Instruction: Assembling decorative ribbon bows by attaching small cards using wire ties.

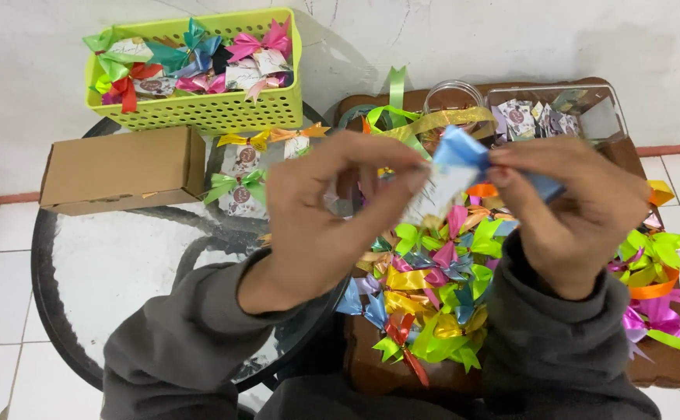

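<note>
Left hand (332, 210): fingertips pinched on small white packet (441, 190).
Right hand (577, 210): pinched on blue ribbon bow (460, 148) atop packet.
Below: pile of coloured bows (433, 295).

Round glass table (114, 264): green basket (208, 109), cardboard box (122, 167), perhaps wrapped packets (240, 183).

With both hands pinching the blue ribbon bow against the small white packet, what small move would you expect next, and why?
Probably pressing the blue ribbon bow flat onto the small white packet, then releasing. The left hand pinches the packet's edge while the right hand grips the bow at the packet's top. Packets with bows already on them fill the lime-green plastic basket, so this one looks nearly finished.
</note>
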